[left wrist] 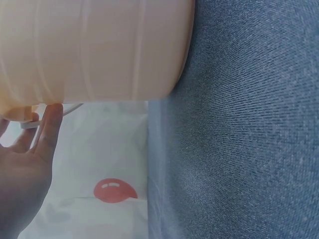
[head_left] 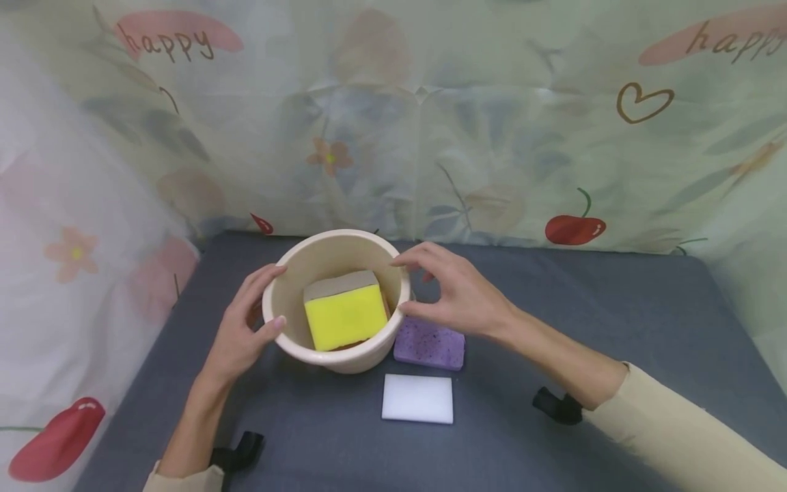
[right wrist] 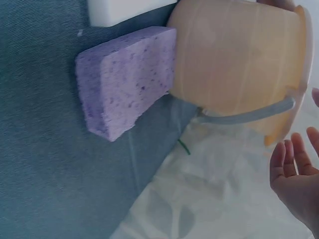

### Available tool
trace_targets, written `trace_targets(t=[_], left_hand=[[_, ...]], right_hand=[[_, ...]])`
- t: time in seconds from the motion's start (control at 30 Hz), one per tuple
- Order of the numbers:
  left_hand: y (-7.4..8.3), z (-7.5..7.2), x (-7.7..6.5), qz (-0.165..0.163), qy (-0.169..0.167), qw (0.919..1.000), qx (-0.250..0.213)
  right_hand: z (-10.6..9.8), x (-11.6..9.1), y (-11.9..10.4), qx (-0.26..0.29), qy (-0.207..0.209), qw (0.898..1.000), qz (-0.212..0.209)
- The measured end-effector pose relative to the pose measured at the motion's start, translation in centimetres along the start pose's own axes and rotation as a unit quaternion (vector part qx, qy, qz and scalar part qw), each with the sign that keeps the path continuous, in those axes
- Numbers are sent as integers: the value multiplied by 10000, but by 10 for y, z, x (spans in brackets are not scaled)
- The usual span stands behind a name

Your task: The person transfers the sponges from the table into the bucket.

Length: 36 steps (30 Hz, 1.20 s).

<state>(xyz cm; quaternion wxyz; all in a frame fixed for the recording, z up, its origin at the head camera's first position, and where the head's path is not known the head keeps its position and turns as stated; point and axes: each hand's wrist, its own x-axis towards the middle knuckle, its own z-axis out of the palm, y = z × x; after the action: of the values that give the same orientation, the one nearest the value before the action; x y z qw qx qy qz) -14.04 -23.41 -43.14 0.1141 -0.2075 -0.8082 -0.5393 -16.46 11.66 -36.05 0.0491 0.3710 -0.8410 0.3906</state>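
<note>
A cream bucket (head_left: 363, 361) stands upright on the dark table, tilted in neither head nor wrist views. Inside it lies a yellow sponge (head_left: 346, 318) over a grey sponge (head_left: 341, 283); reddish edges peek out beneath. My left hand (head_left: 242, 328) holds the bucket's left rim, thumb over the edge and fingers along the outside, near the handle in the left wrist view. At the opposite rim is my right hand (head_left: 458, 290), fingers loosely bent and spread; in the right wrist view they hover just beside the rim, contact unclear. A purple sponge (head_left: 429, 344) lies beneath that hand, close beside the bucket.
A white rectangular sponge (head_left: 417, 398) lies flat in front of the purple one. The grey-blue cloth-covered table (head_left: 584, 314) extends to the right. A patterned curtain (head_left: 492, 137) rises behind it and at both sides. The bucket's grey handle (right wrist: 249, 114) hangs along its far side.
</note>
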Motion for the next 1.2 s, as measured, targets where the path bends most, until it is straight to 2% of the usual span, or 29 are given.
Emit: trace_targets(t=[0.23, 0.57, 0.77, 1.0, 1.2], left_hand=[[2, 1, 1, 77, 85, 9998, -158], [1, 1, 0, 36, 20, 9999, -106], [1, 0, 0, 49, -4, 10000, -75], [0, 0, -1, 124, 15, 9998, -167], [-2, -1, 0, 105, -44, 9998, -131]], right_hand=[[-4, -12, 8, 77, 7, 9999, 143], [-7, -29, 19, -4, -47, 9982, 594], [-6, -37, 26, -94, -106, 9976, 681], [-1, -48, 32, -182, -308, 9943, 1003], [7, -59, 43, -176, -231, 9949, 965]])
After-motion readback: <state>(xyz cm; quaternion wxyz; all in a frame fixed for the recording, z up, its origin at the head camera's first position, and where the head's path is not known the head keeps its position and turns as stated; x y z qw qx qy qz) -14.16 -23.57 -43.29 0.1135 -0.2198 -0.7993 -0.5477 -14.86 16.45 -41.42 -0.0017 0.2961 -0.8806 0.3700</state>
